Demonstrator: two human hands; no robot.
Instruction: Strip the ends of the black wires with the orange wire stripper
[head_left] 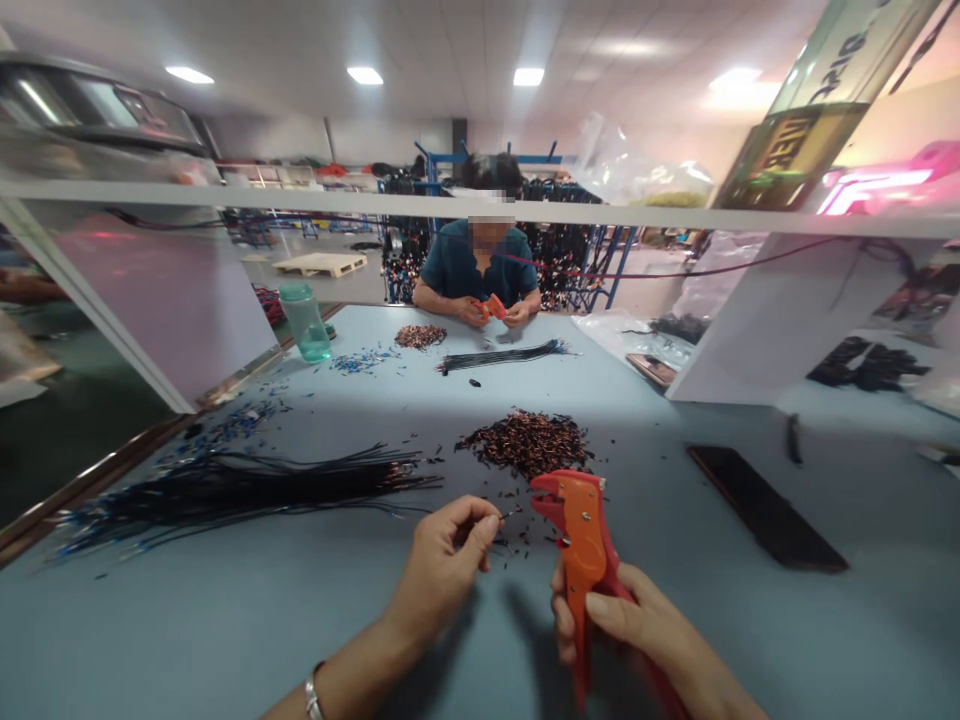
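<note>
My right hand [626, 610] is wrapped round an orange and red wire stripper [583, 530], held upright with its jaws pointing left. Between thumb and forefinger, my left hand [454, 545] pinches a thin dark wire [508, 515]. Its tip pokes out toward the stripper's jaws, a short gap away; the rest of it is hidden by the hand. Beyond the stripper lies a pile of small black and copper-coloured pieces [525, 442]. A bundle of black wires [262, 485] with blue ends stretches across the table to the left of my left hand.
A dark phone [765, 505] lies on the right. Blue scraps [244, 425] are scattered at the left edge. Across the table [360, 640] a person [480, 265] holds another orange tool, near a second wire bundle [502, 357]. A green bottle [306, 322] stands at left; a shelf [337, 200] spans above.
</note>
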